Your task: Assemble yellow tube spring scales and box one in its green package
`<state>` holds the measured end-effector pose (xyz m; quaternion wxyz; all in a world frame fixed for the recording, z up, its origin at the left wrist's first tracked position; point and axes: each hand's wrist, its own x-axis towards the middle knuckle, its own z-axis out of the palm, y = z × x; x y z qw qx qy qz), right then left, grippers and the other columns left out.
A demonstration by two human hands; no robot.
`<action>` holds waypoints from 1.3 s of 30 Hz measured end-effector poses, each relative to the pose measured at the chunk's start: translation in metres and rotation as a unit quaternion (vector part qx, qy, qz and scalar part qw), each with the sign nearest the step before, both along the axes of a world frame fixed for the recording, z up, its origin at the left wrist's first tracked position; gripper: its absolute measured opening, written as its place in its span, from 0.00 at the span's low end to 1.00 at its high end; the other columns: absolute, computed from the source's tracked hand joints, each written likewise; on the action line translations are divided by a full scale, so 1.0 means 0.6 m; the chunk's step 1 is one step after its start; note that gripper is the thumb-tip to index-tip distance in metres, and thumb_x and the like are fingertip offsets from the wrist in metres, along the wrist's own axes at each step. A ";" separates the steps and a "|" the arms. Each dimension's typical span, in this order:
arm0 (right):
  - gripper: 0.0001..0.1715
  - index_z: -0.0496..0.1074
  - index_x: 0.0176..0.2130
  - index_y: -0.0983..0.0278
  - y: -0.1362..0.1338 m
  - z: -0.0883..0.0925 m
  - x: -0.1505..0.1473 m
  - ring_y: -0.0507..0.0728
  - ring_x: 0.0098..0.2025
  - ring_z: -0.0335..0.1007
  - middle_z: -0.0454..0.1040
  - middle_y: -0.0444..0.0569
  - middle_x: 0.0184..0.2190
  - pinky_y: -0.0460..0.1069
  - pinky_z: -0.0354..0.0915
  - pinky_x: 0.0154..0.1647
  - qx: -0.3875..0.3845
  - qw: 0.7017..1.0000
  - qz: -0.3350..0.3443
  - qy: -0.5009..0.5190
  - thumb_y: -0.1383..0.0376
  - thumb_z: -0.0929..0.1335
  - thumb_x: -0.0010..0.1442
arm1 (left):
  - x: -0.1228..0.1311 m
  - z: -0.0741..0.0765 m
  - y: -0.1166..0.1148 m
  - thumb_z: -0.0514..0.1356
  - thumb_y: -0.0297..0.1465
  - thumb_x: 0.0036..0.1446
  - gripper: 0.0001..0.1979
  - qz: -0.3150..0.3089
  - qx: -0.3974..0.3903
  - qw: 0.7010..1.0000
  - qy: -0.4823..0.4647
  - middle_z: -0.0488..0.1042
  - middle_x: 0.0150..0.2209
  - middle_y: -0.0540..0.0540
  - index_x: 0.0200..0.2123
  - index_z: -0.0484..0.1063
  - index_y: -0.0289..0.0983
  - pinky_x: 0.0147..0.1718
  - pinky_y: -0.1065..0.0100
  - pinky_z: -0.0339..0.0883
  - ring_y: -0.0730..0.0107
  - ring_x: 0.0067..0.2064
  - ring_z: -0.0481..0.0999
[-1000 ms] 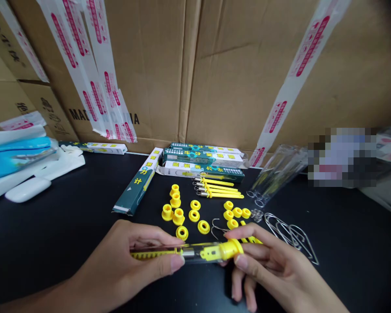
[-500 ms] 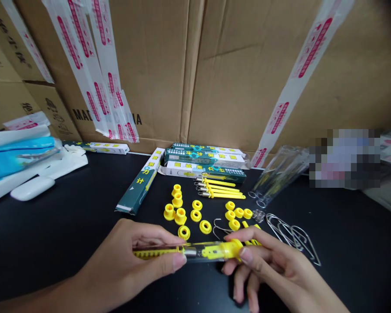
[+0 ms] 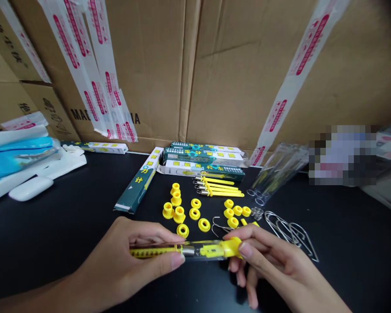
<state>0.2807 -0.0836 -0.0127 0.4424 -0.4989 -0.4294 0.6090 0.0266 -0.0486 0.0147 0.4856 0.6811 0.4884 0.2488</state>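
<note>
My left hand [image 3: 124, 261] grips the left half of a clear tube [image 3: 195, 251] with a yellow scale strip and a metal spring inside, thumb below and fingers above. My right hand [image 3: 273, 265] pinches the yellow cap [image 3: 232, 248] at the tube's right end between thumb and forefinger. The tube lies level just above the black table [image 3: 52, 234]. Just beyond it lie several loose yellow caps [image 3: 195, 213], a wire hook [image 3: 217, 225] and several yellow rods with springs [image 3: 218, 188].
Green and white boxes [image 3: 202, 163] lie at the back, one box [image 3: 139, 186] angled to the left. Clear tubes [image 3: 276, 174], small springs [image 3: 256, 213] and wire loops [image 3: 291, 232] lie at right. Cardboard cartons [image 3: 234, 74] wall the back; a white mouse [image 3: 31, 188] sits at left.
My right hand's fingers have shifted on the yellow cap and closed a little nearer the tube end. The left hand and the tube stay almost where they were.
</note>
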 end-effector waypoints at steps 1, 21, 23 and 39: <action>0.27 0.80 0.38 0.64 0.000 0.000 0.000 0.48 0.21 0.72 0.78 0.44 0.25 0.40 0.73 0.19 0.001 1.000 -0.003 0.002 0.44 0.77 0.56 | 0.000 -0.001 -0.001 0.68 0.39 0.56 0.10 0.001 0.005 1.000 0.003 0.88 0.36 0.53 0.40 0.86 0.45 0.36 0.73 0.76 0.62 0.38 0.88; 0.24 0.76 0.27 0.64 -0.012 0.002 -0.023 0.47 0.23 0.74 0.79 0.42 0.29 0.40 0.74 0.21 -0.028 0.998 -0.040 0.028 0.57 0.86 0.40 | 0.009 -0.004 -0.017 0.68 0.40 0.56 0.07 0.006 0.088 0.992 0.085 0.80 0.23 0.56 0.35 0.86 0.47 0.24 0.75 0.64 0.72 0.22 0.75; 0.19 0.79 0.31 0.63 -0.011 -0.004 -0.018 0.48 0.25 0.74 0.78 0.41 0.29 0.40 0.75 0.23 0.002 1.000 -0.023 0.017 0.56 0.84 0.46 | 0.011 -0.002 -0.016 0.67 0.42 0.57 0.09 0.003 0.062 0.995 0.074 0.82 0.25 0.55 0.36 0.85 0.46 0.25 0.74 0.65 0.69 0.25 0.79; 0.33 0.75 0.53 0.41 -0.014 -0.006 0.019 0.53 0.39 0.85 0.85 0.34 0.42 0.40 0.78 0.44 0.244 0.958 0.024 -0.148 0.66 0.82 0.54 | 0.010 0.011 0.002 0.69 0.41 0.52 0.11 -0.013 -0.081 0.997 -0.015 0.86 0.30 0.53 0.38 0.86 0.44 0.33 0.73 0.68 0.65 0.34 0.83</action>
